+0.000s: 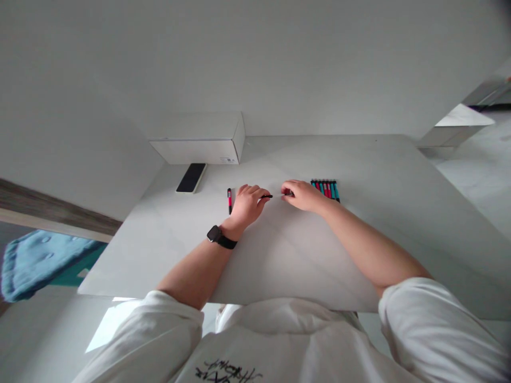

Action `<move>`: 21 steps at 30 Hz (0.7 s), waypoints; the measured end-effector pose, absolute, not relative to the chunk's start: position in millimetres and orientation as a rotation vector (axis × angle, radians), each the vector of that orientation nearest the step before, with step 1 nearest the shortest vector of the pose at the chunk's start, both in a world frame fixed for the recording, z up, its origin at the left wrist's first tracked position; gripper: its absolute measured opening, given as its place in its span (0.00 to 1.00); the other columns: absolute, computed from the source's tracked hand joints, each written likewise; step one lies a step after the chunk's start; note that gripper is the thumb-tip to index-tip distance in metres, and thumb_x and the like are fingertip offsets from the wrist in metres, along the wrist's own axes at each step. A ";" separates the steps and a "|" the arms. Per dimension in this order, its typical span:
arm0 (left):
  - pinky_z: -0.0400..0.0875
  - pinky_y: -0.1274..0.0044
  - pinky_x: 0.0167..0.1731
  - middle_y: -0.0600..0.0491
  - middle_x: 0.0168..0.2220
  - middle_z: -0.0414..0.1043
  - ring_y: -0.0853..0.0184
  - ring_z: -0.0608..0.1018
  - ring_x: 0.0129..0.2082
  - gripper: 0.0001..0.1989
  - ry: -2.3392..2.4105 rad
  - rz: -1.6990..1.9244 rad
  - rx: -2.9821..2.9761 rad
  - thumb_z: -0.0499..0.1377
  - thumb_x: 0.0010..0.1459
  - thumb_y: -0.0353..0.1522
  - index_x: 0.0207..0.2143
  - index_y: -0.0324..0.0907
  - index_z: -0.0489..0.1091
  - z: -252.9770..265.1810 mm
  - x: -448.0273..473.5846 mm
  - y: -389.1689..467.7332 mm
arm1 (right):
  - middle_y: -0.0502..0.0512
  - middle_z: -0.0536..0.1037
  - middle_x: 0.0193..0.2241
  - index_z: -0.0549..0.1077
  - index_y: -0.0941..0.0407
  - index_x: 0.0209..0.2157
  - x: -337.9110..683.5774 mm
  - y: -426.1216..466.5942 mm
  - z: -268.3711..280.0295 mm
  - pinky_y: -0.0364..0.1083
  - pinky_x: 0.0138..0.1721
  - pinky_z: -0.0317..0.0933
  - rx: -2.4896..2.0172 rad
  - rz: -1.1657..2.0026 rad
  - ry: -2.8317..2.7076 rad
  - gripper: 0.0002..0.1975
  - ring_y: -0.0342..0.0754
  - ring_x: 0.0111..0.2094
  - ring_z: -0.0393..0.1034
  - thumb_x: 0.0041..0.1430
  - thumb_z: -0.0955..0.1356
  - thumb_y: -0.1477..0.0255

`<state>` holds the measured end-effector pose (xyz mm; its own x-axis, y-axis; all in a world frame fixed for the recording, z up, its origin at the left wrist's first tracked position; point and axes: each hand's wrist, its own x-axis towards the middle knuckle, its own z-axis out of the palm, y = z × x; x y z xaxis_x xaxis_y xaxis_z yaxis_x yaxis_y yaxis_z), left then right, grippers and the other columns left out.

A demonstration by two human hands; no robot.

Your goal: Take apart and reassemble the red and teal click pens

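Note:
My left hand [247, 206], with a black watch on its wrist, pinches a slim black pen part [266, 196] that points to the right. Across a small gap, my right hand [302, 194] has its fingers closed on another small dark pen part [288, 194], with a thin pale tip facing left. The two pieces are apart. A red and black pen [229, 201] lies just left of my left hand. Beyond my right hand is a neat row of several pens [325, 188] in teal and red with black ends, partly hidden by my forearm.
A white box [195, 151] stands against the wall at the back left of the white table [399, 213]. In front of it lies a phone [192, 178] with a dark screen. A blue cushion [43, 260] is off the table's left side.

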<state>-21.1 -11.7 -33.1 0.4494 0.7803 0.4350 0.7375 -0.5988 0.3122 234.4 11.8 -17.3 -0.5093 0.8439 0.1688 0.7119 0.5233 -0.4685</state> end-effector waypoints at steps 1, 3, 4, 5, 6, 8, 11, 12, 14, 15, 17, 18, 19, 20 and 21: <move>0.67 0.62 0.52 0.50 0.41 0.80 0.58 0.78 0.43 0.09 1.369 0.856 2.603 0.59 0.72 0.37 0.45 0.49 0.79 -33.9 -21.2 -11.3 | 0.56 0.82 0.41 0.78 0.51 0.43 233.8 11.3 -16.6 0.47 0.43 0.62 -1.292 0.489 -2.377 0.07 0.51 0.42 0.75 0.66 0.71 0.65; 0.67 0.62 0.52 0.49 0.41 0.80 0.58 0.78 0.43 0.09 1.373 0.875 2.590 0.59 0.72 0.37 0.45 0.49 0.79 -35.0 -21.6 -10.5 | 0.56 0.83 0.41 0.79 0.51 0.42 232.5 10.5 -14.8 0.48 0.42 0.61 -1.324 0.505 -2.380 0.10 0.52 0.41 0.75 0.70 0.68 0.62; 0.67 0.62 0.52 0.49 0.41 0.80 0.58 0.78 0.43 0.09 1.373 0.883 2.584 0.59 0.72 0.37 0.45 0.48 0.79 -35.2 -21.7 -10.2 | 0.57 0.83 0.40 0.79 0.51 0.40 232.1 10.4 -14.1 0.48 0.42 0.61 -1.343 0.512 -2.392 0.13 0.52 0.40 0.75 0.72 0.65 0.61; 0.67 0.62 0.52 0.49 0.42 0.80 0.58 0.78 0.43 0.09 1.369 0.892 2.580 0.59 0.72 0.37 0.45 0.48 0.79 -35.3 -21.7 -10.0 | 0.57 0.83 0.39 0.80 0.52 0.38 231.7 10.5 -13.6 0.48 0.41 0.60 -1.359 0.519 -2.408 0.15 0.52 0.40 0.75 0.74 0.64 0.62; 0.67 0.62 0.52 0.49 0.42 0.80 0.58 0.78 0.43 0.09 1.364 0.901 2.577 0.58 0.72 0.37 0.45 0.48 0.79 -35.2 -21.7 -9.9 | 0.57 0.84 0.38 0.80 0.52 0.37 231.5 10.7 -13.5 0.48 0.41 0.60 -1.369 0.523 -2.422 0.16 0.52 0.40 0.75 0.74 0.63 0.63; 0.67 0.62 0.53 0.49 0.43 0.81 0.58 0.78 0.44 0.10 1.345 0.917 2.578 0.58 0.72 0.37 0.45 0.48 0.79 -35.0 -21.3 -9.9 | 0.56 0.84 0.38 0.80 0.52 0.36 231.4 11.3 -14.2 0.48 0.41 0.60 -1.359 0.513 -2.429 0.15 0.52 0.40 0.75 0.73 0.63 0.66; 0.67 0.63 0.53 0.50 0.43 0.81 0.59 0.78 0.44 0.09 1.305 0.918 2.590 0.59 0.72 0.36 0.45 0.47 0.79 -35.2 -20.5 -9.9 | 0.55 0.84 0.40 0.79 0.52 0.38 231.2 11.7 -16.1 0.48 0.42 0.60 -1.304 0.468 -2.383 0.09 0.51 0.41 0.75 0.70 0.67 0.67; 0.68 0.63 0.52 0.50 0.42 0.81 0.59 0.79 0.43 0.08 1.293 0.911 2.592 0.59 0.71 0.36 0.44 0.47 0.79 -35.5 -20.2 -9.8 | 0.55 0.83 0.40 0.79 0.52 0.38 230.9 11.6 -16.4 0.48 0.43 0.61 -1.289 0.457 -2.361 0.07 0.51 0.41 0.75 0.69 0.68 0.66; 0.68 0.63 0.52 0.50 0.41 0.81 0.59 0.79 0.42 0.07 1.278 0.903 2.587 0.61 0.70 0.37 0.43 0.47 0.79 -36.3 -19.9 -9.3 | 0.55 0.83 0.40 0.78 0.52 0.39 230.1 11.0 -16.5 0.48 0.44 0.61 -1.276 0.449 -2.323 0.06 0.51 0.41 0.75 0.67 0.70 0.66; 0.68 0.63 0.51 0.50 0.41 0.81 0.59 0.79 0.42 0.07 1.275 0.905 2.580 0.62 0.69 0.38 0.43 0.47 0.79 -36.6 -19.9 -9.0 | 0.56 0.83 0.40 0.78 0.52 0.40 229.5 10.6 -16.3 0.48 0.44 0.62 -1.275 0.452 -2.313 0.06 0.52 0.42 0.75 0.67 0.70 0.66; 0.69 0.63 0.51 0.50 0.41 0.81 0.59 0.79 0.41 0.07 1.272 0.917 2.566 0.64 0.68 0.39 0.43 0.47 0.79 -36.9 -20.0 -8.5 | 0.56 0.83 0.40 0.78 0.52 0.40 228.5 9.6 -15.7 0.48 0.44 0.62 -1.274 0.462 -2.305 0.06 0.52 0.42 0.75 0.68 0.69 0.65; 0.69 0.64 0.50 0.50 0.41 0.81 0.59 0.79 0.42 0.07 1.272 0.924 2.562 0.64 0.68 0.38 0.43 0.47 0.79 -36.8 -20.1 -8.3 | 0.55 0.83 0.40 0.78 0.52 0.40 228.1 9.2 -15.4 0.48 0.44 0.62 -1.271 0.468 -2.304 0.06 0.52 0.42 0.75 0.68 0.69 0.65; 0.69 0.64 0.50 0.51 0.41 0.81 0.60 0.79 0.42 0.06 1.271 0.931 2.559 0.64 0.68 0.38 0.43 0.47 0.79 -36.6 -20.3 -8.1 | 0.55 0.83 0.41 0.78 0.52 0.40 227.9 8.9 -15.1 0.48 0.43 0.61 -1.269 0.474 -2.303 0.07 0.51 0.42 0.75 0.68 0.69 0.65; 0.69 0.64 0.51 0.51 0.41 0.81 0.60 0.79 0.42 0.06 1.270 0.936 2.560 0.63 0.69 0.38 0.43 0.47 0.79 -36.4 -20.4 -8.1 | 0.55 0.83 0.41 0.78 0.52 0.40 228.1 8.8 -14.8 0.48 0.43 0.61 -1.270 0.481 -2.306 0.08 0.51 0.42 0.75 0.69 0.69 0.64; 0.69 0.64 0.51 0.51 0.41 0.81 0.60 0.79 0.42 0.06 1.272 0.943 2.561 0.63 0.69 0.37 0.43 0.47 0.79 -36.2 -20.5 -8.1 | 0.55 0.83 0.40 0.79 0.52 0.41 228.6 8.8 -14.6 0.48 0.42 0.61 -1.277 0.489 -2.316 0.09 0.51 0.41 0.75 0.70 0.68 0.63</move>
